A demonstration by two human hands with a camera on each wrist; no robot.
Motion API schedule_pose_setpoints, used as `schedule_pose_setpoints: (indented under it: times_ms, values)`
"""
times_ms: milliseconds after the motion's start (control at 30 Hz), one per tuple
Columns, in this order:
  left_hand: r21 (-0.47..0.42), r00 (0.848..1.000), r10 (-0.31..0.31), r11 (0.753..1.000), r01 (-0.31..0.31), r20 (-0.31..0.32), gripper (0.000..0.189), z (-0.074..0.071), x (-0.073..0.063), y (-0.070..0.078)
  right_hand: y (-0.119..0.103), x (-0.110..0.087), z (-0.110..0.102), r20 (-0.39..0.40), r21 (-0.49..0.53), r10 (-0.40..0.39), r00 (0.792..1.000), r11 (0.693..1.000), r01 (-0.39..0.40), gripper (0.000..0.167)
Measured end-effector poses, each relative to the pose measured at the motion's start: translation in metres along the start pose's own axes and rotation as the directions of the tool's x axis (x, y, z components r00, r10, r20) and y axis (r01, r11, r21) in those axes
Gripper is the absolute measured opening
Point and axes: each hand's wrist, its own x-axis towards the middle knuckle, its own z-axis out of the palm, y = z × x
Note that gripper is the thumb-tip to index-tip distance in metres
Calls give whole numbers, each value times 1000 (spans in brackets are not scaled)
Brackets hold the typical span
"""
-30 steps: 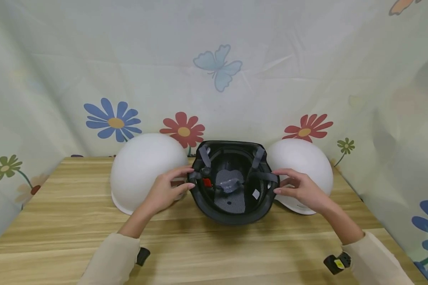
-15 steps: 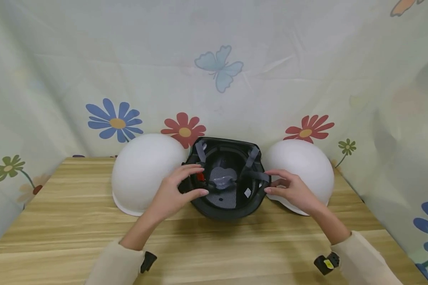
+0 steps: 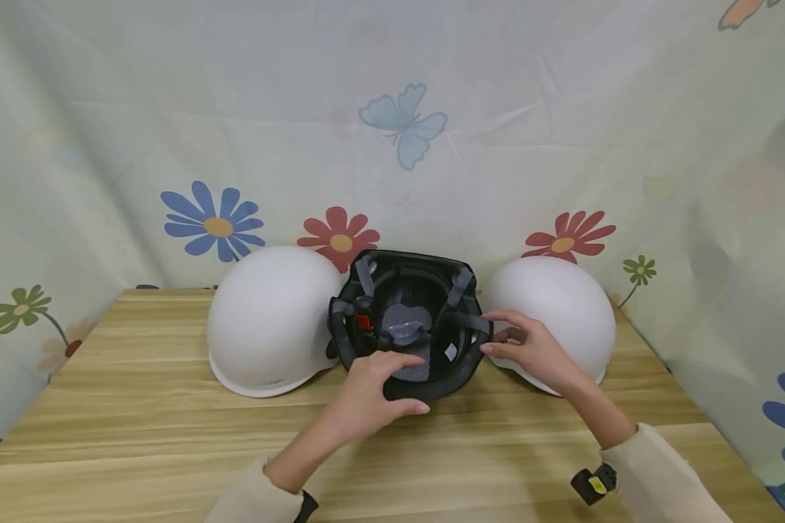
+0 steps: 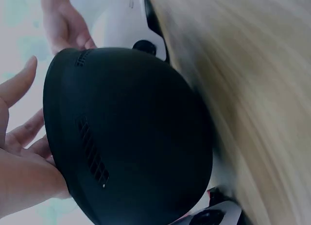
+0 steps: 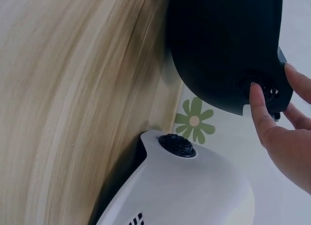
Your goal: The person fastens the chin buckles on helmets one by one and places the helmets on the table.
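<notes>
A black helmet [image 3: 441, 383] sits upside down between two white helmets, its padded inside, grey straps and red buckle tab [image 3: 364, 322] facing me in the head view. My right hand [image 3: 530, 347] pinches its right edge, thumb on one side and fingers on the other. In the right wrist view one fingertip [image 5: 255, 91] lies over the round black fitting on its side. At the near rim is my left hand [image 3: 369, 392], thumb and fingers spread wide apart. The left wrist view has the smooth black shell [image 4: 141, 132] between that hand and the table.
One white helmet [image 3: 271, 312] stands dome up on the left, another white helmet [image 3: 556, 309] on the right, both close against the black one. Behind the wooden table [image 3: 124, 407] hangs a flowered cloth [image 3: 288, 131].
My left hand has left the helmet's left edge and moved right and nearer, to the front rim. The helmet has shifted slightly left and back, my right hand staying on its edge.
</notes>
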Motion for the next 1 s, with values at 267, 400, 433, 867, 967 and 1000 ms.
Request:
schedule_pose_setpoints:
  times_ms: [267, 400, 433, 867, 967, 1000]
  values:
    - [87, 1000, 12, 996, -12, 1, 44, 11, -1, -6, -1, -1, 1, -25, -13, -20, 999, 1000, 20, 46]
    - [79, 1000, 6, 997, -6, -3, 40, 12, 0, -8, -2, -1, 2, -28, -8, -24, 999, 1000, 24, 45]
    - [76, 1000, 10, 997, -9, -5, 39, 13, 0, -9, -2, -1, 1, -27, -6, -25, 999, 1000, 25, 45]
    - [53, 999, 45, 998, -45, -12, 30, 13, -1, -10, -4, -1, 0, -18, -19, -29, 999, 999, 28, 45]
    - [31, 999, 42, 999, -42, -14, 29, 12, -1, -10, -4, -1, 0, -15, -19, -27, 1000, 999, 27, 45]
    - [26, 999, 44, 999, -43, -14, 29, 12, -1, -10, -4, -1, 0, -16, -22, -27, 999, 999, 27, 45]
